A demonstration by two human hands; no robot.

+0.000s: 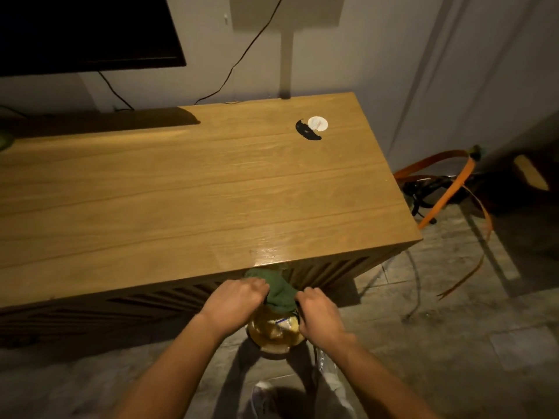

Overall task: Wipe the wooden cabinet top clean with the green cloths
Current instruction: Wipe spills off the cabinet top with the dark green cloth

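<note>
Cloth (279,290): green, bunched, gripped between both hands in front of the cabinet's near edge, off the top.
Left hand (234,302): fingers curled shut on the cloth's left side.
Right hand (317,313): fingers curled shut on the cloth's right side.
Bowl (275,334): directly below the hands, on the floor, holding yellowish liquid.
Cabinet top (181,189): wooden, beyond the hands; glossy patch just past the cloth.
White disc (317,124): far beyond the right hand, on the top, beside a black mark (306,131).
Orange straps (447,189): on the floor, well right of the right hand.
</note>
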